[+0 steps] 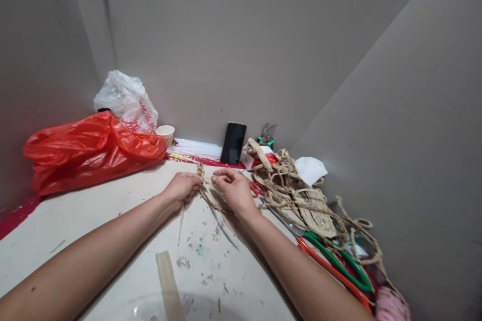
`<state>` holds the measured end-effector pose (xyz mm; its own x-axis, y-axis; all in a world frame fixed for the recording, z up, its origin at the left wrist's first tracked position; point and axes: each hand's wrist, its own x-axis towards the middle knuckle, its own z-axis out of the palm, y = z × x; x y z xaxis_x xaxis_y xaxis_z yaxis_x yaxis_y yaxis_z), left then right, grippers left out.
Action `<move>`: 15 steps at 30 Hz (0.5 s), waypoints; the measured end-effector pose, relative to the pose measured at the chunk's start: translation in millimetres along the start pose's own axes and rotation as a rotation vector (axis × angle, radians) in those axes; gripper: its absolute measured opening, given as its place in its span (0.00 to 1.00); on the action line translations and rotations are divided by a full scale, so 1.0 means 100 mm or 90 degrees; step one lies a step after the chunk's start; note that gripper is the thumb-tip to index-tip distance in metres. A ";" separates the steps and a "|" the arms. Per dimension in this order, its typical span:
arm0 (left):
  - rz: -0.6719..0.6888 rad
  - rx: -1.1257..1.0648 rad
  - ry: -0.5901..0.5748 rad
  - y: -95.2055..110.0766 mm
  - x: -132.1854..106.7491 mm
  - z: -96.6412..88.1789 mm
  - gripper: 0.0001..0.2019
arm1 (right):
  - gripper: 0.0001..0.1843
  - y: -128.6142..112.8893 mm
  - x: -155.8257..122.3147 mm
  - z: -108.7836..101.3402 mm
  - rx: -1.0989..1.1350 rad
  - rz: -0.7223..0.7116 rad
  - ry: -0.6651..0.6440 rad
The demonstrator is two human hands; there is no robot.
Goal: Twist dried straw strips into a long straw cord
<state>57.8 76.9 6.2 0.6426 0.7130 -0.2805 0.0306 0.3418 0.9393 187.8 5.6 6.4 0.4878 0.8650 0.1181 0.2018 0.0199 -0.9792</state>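
My left hand [183, 189] is closed in a pinch on a small braid of straw-coloured cord [200, 170], whose knotted end sticks up past the fingertips. Loose pale strands hang from it, one thin strand [181, 225] dropping below the left hand. A brown cord length [211, 204] curves from the braid towards my right wrist. Just to the right, my right hand [233, 189] has thumb and forefinger brought together beside the braid. Whatever those fingertips hold is too small to make out.
Braided straw rope [312, 205] is heaped at right, with large red-and-green-handled scissors [335, 261] beside it. A phone [233, 143] leans on the back wall near pliers [266, 138]. A paper cup [165, 134] and red bag [94, 148] stand left. Tape [168, 281] lies in front.
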 end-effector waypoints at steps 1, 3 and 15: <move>0.001 -0.001 -0.003 0.00 0.00 0.00 0.10 | 0.11 0.01 0.00 0.02 0.000 0.004 0.006; 0.002 -0.004 -0.011 0.00 0.00 0.00 0.09 | 0.10 0.04 -0.01 0.04 -0.001 0.010 0.010; 0.004 -0.008 -0.006 0.01 0.00 0.01 0.07 | 0.08 0.02 -0.06 0.06 -0.008 0.056 -0.059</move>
<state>58.1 76.5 7.1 0.6501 0.7093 -0.2725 0.0173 0.3447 0.9385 179.8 3.5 2.9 0.4244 0.9054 0.0149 0.1722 -0.0645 -0.9829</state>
